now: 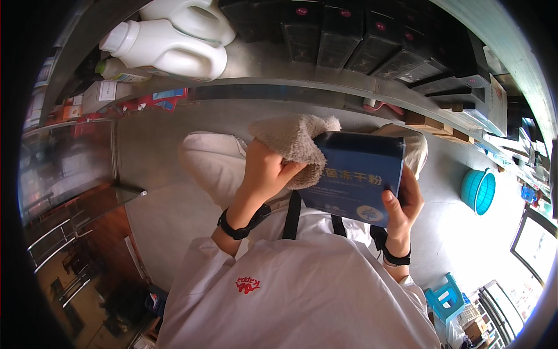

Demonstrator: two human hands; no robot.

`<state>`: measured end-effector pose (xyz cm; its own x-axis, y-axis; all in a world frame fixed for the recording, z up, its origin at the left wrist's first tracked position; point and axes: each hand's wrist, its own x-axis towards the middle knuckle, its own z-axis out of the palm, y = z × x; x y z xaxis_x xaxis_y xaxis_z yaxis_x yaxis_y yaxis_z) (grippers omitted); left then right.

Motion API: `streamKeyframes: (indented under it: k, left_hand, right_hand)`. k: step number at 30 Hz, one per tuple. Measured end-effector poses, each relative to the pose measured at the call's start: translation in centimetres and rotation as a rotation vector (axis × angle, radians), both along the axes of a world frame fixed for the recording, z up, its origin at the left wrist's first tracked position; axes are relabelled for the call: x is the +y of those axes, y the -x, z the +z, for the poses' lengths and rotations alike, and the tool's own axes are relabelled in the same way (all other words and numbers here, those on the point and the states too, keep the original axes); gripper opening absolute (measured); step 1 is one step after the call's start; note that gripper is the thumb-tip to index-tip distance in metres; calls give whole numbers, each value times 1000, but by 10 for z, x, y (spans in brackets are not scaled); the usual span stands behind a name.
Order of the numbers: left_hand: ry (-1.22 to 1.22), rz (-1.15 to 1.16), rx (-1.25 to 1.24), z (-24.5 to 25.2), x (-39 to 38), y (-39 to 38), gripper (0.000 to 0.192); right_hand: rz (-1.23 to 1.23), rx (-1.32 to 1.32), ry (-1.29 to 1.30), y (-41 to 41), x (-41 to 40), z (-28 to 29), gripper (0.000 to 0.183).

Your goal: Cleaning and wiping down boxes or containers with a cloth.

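Note:
A dark blue cardboard box (pixel 348 179) with printed writing is held tilted over my lap. My right hand (pixel 403 198) grips its right-hand edge, the thumb lying on the printed face. A fluffy beige-grey cloth (pixel 296 139) is bunched in my left hand (pixel 268 168), with the thumb pressed on it. The cloth touches the upper left corner of the box and covers part of that side. Both wrists wear black bands.
A metal shelf (pixel 305 78) crosses in front, bearing white plastic jugs (pixel 170 50) and several black boxes (pixel 342 35). Cardboard boxes (pixel 429 123) lie beneath it. A turquoise basket (pixel 471 192) and a blue plastic stool (pixel 449 301) stand at right; a glass-sided cabinet (pixel 69 161) is at left.

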<state>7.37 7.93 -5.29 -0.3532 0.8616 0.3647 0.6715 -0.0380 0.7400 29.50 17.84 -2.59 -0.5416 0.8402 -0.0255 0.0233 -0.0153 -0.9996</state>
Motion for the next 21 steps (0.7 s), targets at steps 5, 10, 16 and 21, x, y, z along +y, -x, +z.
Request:
streamKeyframes:
  k: [5, 10, 16, 21]
  left_hand:
    - [61, -42, 30, 11, 2, -4, 22]
    - [147, -172, 81, 9, -1, -16, 30]
    - [2, -143, 106, 26, 12, -35, 37]
    - [56, -173, 162, 20, 14, -31, 36]
  right_hand:
    - [8, -50, -78, 3, 5, 9, 55]
    - [201, -292, -460, 9, 11, 20, 54]
    - [281, -184, -319, 21, -4, -11, 55]
    - [222, -159, -166, 25, -11, -10, 54]
